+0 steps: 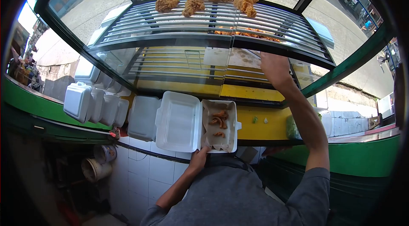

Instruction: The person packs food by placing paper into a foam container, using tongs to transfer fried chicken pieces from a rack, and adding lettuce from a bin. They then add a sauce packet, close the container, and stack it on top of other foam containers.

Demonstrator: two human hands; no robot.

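An open white foam takeaway box [234, 119] lies at the counter's front edge, its lid [178, 121] folded back to the left. Brown paper lines its tray, and several small fried pieces [220, 120] rest on that. My left hand [199, 159] grips the front edge of the box near the hinge. Reaching into the glass cabinet's lower level, my right hand [276, 71] has its fingers largely hidden by the frame. A thin metal utensil [252, 53] extends left from it. Fried pieces [251, 34] show through the slatted shelf close beyond that hand.
Large fried chicken pieces [194, 5] sit on the cabinet's upper rack [170, 24]. Closed foam boxes [78, 101] stand stacked at the left. A clear container with greens [293, 128] is beside my right forearm. Green scraps [255, 120] dot the yellow counter [272, 131]. Buckets [96, 169] are below left.
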